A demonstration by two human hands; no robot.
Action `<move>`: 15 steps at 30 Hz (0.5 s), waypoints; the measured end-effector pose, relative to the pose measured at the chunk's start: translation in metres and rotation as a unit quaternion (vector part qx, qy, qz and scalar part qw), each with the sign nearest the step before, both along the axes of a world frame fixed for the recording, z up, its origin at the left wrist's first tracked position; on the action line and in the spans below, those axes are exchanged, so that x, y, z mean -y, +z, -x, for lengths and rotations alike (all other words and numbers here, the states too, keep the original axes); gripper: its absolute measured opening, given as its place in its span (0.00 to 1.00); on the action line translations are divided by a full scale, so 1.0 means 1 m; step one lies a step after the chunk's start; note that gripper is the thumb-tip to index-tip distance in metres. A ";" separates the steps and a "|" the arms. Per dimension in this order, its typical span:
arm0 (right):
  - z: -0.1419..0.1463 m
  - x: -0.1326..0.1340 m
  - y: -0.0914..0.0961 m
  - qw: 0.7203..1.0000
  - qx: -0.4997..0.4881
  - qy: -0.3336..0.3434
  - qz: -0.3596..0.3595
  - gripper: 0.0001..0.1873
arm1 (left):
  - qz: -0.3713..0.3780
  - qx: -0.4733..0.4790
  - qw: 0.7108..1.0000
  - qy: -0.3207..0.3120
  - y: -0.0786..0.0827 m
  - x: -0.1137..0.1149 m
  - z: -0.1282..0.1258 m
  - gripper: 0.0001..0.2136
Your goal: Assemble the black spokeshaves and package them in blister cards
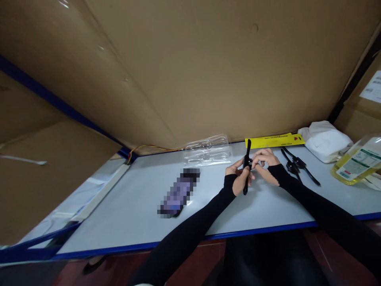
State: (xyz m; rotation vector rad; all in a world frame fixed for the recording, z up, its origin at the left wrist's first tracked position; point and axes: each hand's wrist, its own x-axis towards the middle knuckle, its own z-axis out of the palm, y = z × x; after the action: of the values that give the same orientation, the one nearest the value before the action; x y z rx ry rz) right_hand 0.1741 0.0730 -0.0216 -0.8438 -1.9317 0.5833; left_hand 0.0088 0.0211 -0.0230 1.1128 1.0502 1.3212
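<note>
A black spokeshave stands nearly upright on end above the table, its two handles pointing up and down. My left hand is closed around its middle, thumb across the body. From the right, the fingertips of my right hand pinch at a small shiny part at the spokeshave's centre; the fingers partly hide that part. Two more black spokeshaves, one nearer and one just beyond it, lie side by side right of my right hand. Behind the hands lies a yellow printed card.
Clear plastic blister trays lie against the cardboard wall. A pixelated phone is on the white table, left of my hands. At the right are a white cloth bundle and a bottle of yellow liquid.
</note>
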 end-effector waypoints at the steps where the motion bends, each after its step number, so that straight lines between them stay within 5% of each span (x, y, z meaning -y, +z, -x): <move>1: 0.000 0.000 0.000 1.000 0.002 -0.006 -0.010 0.11 | 0.003 -0.001 1.000 -0.003 0.000 0.000 0.000 0.33; 9: 0.000 0.001 0.002 0.998 0.025 -0.035 -0.039 0.08 | 0.001 0.001 1.000 -0.010 -0.003 -0.003 -0.001 0.29; 15: -0.002 0.004 0.013 0.999 0.034 0.001 -0.026 0.12 | -0.032 0.001 0.999 0.028 0.012 -0.001 -0.001 0.21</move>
State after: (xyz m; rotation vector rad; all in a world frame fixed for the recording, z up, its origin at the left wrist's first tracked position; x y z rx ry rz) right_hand 0.1764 0.0693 -0.0087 -0.8370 -2.0008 0.5096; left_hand 0.0100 0.0223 -0.0105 1.1354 1.0506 1.4089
